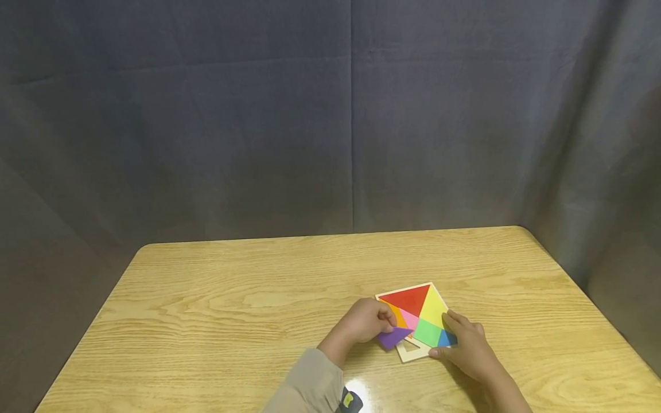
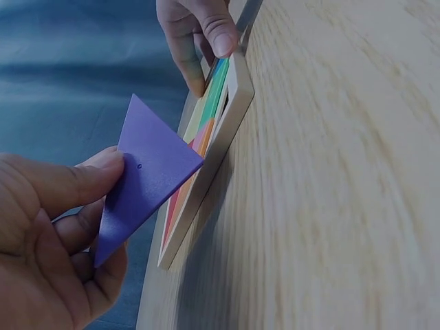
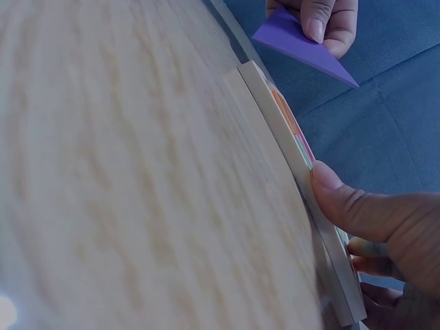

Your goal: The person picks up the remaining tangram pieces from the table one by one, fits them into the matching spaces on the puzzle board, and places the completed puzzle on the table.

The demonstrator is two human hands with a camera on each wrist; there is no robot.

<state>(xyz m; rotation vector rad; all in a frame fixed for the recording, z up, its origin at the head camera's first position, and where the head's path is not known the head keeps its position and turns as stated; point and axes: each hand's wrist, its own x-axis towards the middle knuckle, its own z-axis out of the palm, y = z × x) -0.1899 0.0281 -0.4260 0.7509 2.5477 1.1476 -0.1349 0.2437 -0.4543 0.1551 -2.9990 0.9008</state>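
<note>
A purple triangle tangram piece is pinched between the thumb and fingers of my left hand, raised over the left near part of a wooden tangram tray. In the left wrist view the purple piece shows its flat face with a small dot. My right hand grips the tray's near right corner, thumb at the near edge, fingers along the right side. In the tray lie a red triangle, a yellow triangle, and orange, pink, green and blue pieces. A bare recess shows at its near corner.
The tray is on the right half of a wood-grain table. Dark grey curtains hang behind and at both sides. A dark object with a yellow-green mark sits beside the left sleeve.
</note>
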